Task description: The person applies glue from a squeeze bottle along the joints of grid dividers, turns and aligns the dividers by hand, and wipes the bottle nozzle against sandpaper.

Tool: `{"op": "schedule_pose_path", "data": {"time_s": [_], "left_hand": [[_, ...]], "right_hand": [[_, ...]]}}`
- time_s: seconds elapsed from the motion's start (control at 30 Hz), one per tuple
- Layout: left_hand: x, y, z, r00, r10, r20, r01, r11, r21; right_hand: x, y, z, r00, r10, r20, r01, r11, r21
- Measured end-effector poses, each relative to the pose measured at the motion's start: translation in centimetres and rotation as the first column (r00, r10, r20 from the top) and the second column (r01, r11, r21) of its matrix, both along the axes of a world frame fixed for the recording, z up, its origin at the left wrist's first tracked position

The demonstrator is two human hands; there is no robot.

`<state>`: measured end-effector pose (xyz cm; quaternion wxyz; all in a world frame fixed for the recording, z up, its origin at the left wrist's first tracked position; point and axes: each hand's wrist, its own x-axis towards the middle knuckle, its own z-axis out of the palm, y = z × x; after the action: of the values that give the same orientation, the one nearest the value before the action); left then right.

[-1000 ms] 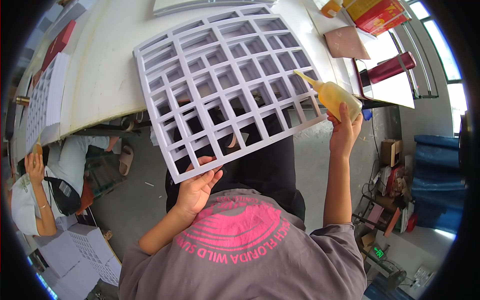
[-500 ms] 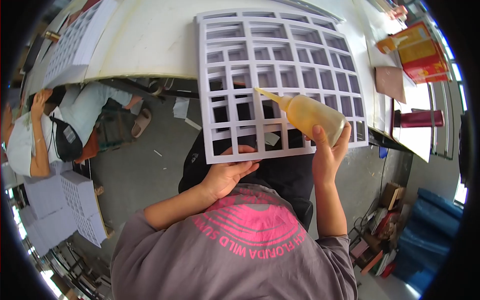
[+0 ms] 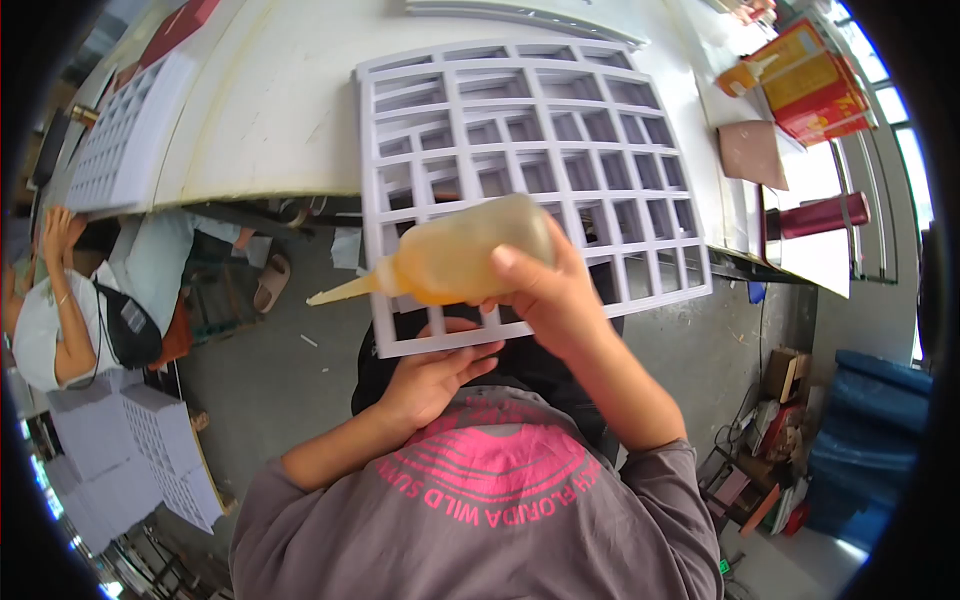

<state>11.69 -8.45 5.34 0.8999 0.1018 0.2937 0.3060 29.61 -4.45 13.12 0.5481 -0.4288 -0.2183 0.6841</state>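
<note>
A white lattice panel (image 3: 512,136) with many rectangular openings lies partly on the table and juts over its near edge. My left hand (image 3: 435,385) grips the panel's near left edge, thumb outside and fingers reaching beneath. My right hand (image 3: 550,290) is wrapped round a translucent squeeze bottle (image 3: 470,245) of yellowish liquid. The bottle is held tilted above the panel's near left part, and its long thin nozzle points left, past the panel's left edge. It hides several openings.
The white table (image 3: 270,110) carries stacked lattice panels (image 3: 125,140) at left, a red-yellow box (image 3: 815,85), a small orange bottle (image 3: 740,77) and a dark red flask (image 3: 825,215) at right. A seated person (image 3: 75,320) is at left. More panels (image 3: 170,450) stand lower left.
The squeeze bottle has moved left across the panel in my right hand, its nozzle now beyond the left edge. My left hand keeps its hold on the near edge.
</note>
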Motion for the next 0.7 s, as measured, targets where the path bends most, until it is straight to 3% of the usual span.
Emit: {"op": "schedule_pose_path", "data": {"time_s": [0.07, 0.13, 0.17, 0.3, 0.37, 0.6, 0.7], "left_hand": [[-1.9, 0.3, -0.1, 0.996, 0.062, 0.062, -0.067, 0.996, 0.066], [-4.6, 1.5, -1.1, 0.978, 0.181, 0.099, -0.193, 0.974, 0.122], [-6.0, 2.4, -1.7, 0.971, 0.235, 0.036, -0.237, 0.957, 0.168], [-8.5, 6.4, -2.6, 0.821, 0.562, 0.1, -0.565, 0.825, 0.004], [-8.3, 6.6, -3.5, 0.827, 0.557, 0.073, -0.557, 0.83, -0.03], [-7.2, 5.2, -3.7, 0.914, 0.392, 0.104, -0.389, 0.92, -0.05], [-7.4, 5.2, -3.3, 0.935, 0.345, 0.079, -0.346, 0.938, 0.005]], "right_hand": [[3.7, 0.7, 0.4, 0.984, -0.077, 0.159, 0.066, 0.995, 0.075], [7.3, 1.8, 1.3, 0.895, -0.332, 0.297, 0.267, 0.934, 0.238], [9.4, 2.6, 1.4, 0.824, -0.419, 0.38, 0.304, 0.895, 0.327], [16.6, 5.0, -0.5, 0.638, -0.615, 0.463, 0.441, 0.785, 0.434], [18.7, 5.9, -1.7, 0.587, -0.623, 0.517, 0.462, 0.782, 0.418], [20.5, 5.9, -3.5, 0.591, -0.617, 0.52, 0.472, 0.787, 0.397], [20.5, 4.1, -3.5, 0.688, -0.53, 0.496, 0.395, 0.847, 0.356]]}}
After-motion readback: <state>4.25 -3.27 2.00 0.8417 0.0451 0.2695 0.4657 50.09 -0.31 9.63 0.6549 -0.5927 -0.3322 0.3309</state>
